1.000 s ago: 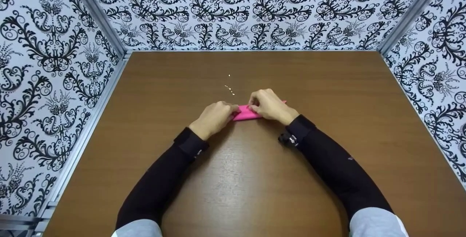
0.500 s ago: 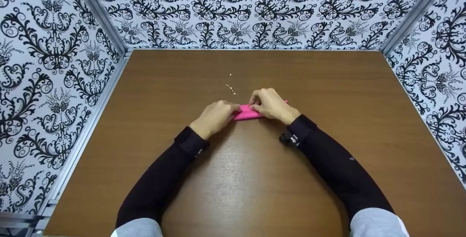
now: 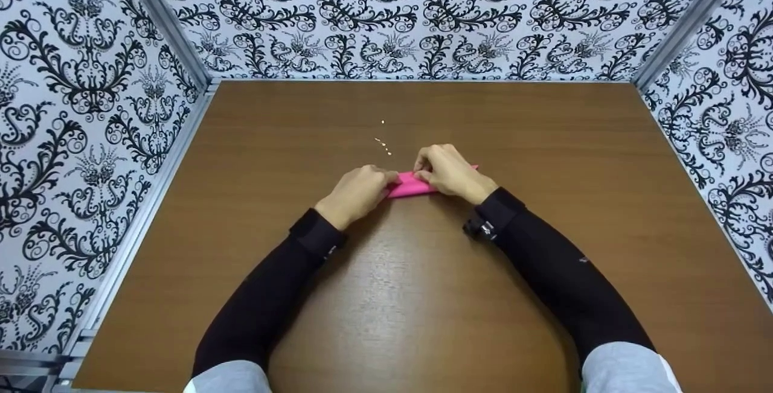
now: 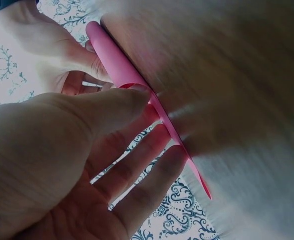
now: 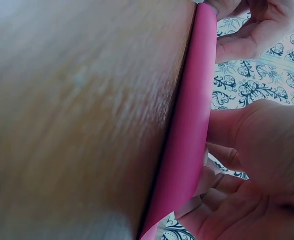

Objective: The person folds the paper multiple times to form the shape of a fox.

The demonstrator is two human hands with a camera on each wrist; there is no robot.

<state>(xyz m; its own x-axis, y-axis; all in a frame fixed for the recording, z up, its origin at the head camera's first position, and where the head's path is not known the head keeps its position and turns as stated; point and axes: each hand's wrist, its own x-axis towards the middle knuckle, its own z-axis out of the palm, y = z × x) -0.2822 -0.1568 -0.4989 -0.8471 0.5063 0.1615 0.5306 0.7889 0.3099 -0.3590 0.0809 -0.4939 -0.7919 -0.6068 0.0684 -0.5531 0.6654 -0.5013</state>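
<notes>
There are two hands (image 3: 357,194) (image 3: 452,173) and one pink sheet (image 3: 408,186).

Views, 3: 1 head, 2 wrist.
From the head we look forward and down, well back from the tabletop (image 3: 386,296); from each wrist, close and turned sideways, across the pink sheet (image 5: 189,115) toward patterned wall (image 3: 386,19). Our 2 wrist views share pink sheet, left hand (image 3: 357,195) and right hand (image 3: 452,174).

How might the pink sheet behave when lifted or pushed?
The pink sheet shows a thin edge in the left wrist view, so it is probably light and bendable. Its rounded, curled side suggests it might roll when pushed, or spring open once released.
</notes>
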